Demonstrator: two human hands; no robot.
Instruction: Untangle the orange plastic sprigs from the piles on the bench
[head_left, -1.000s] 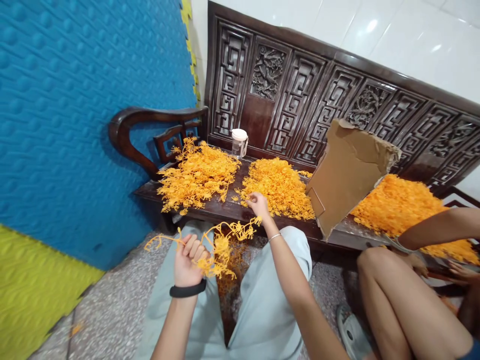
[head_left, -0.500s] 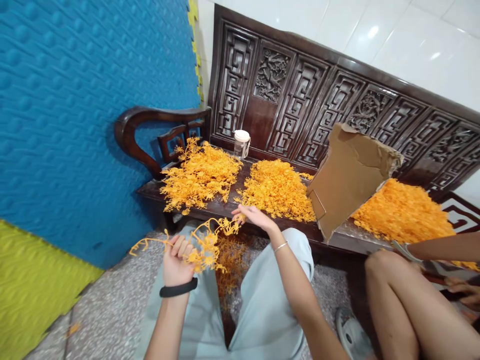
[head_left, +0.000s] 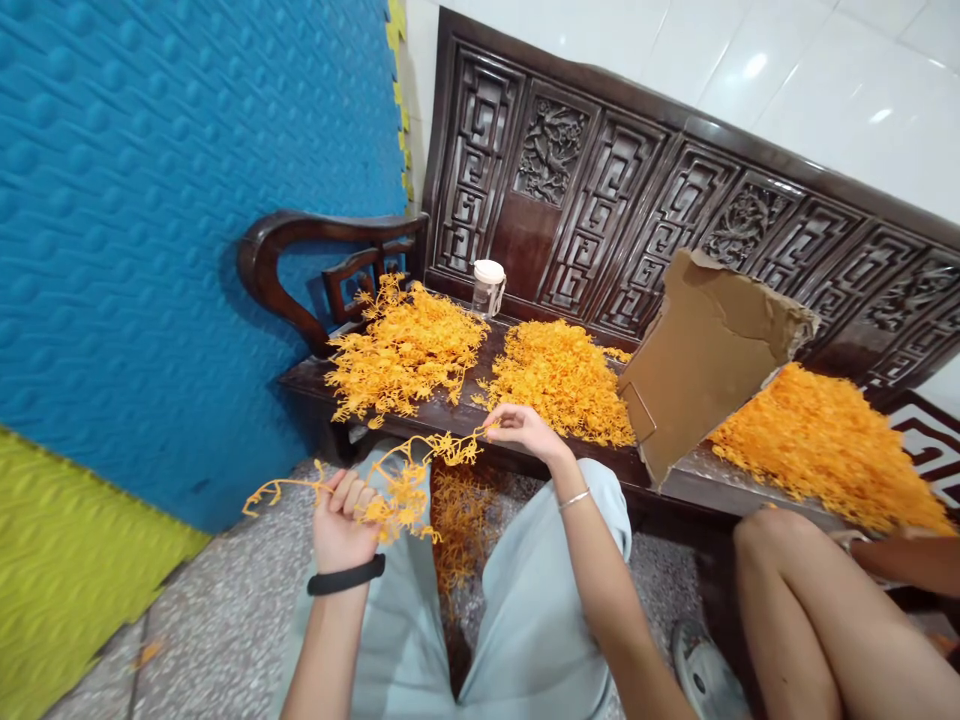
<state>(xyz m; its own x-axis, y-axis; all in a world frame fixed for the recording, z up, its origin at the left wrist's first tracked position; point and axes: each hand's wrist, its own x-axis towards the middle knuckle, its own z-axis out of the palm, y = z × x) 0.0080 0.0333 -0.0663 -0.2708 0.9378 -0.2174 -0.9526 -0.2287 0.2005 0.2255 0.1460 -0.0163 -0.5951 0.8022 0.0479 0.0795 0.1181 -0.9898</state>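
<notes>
My left hand (head_left: 343,518), with a black wristband, is closed round a bunch of orange plastic sprigs (head_left: 390,490) held over my lap. My right hand (head_left: 525,428), with a thin silver bracelet, pinches the far tip of the same sprig at the front edge of the dark wooden bench (head_left: 465,425). On the bench seat lie a loose heap of branched orange sprigs (head_left: 401,350) at the left and a denser heap of small orange pieces (head_left: 562,375) just beyond my right hand.
A torn cardboard sheet (head_left: 705,350) leans on the bench, with another orange pile (head_left: 825,445) to its right. A clear jar with a white lid (head_left: 487,288) stands at the bench back. More orange pieces lie on the floor between my knees (head_left: 457,515). Another person's legs (head_left: 810,610) are at right.
My right hand has drawn back from the middle heap to the bench's front edge and pinched the sprig's tip. The other person's arm at right has dropped lower, mostly out of view.
</notes>
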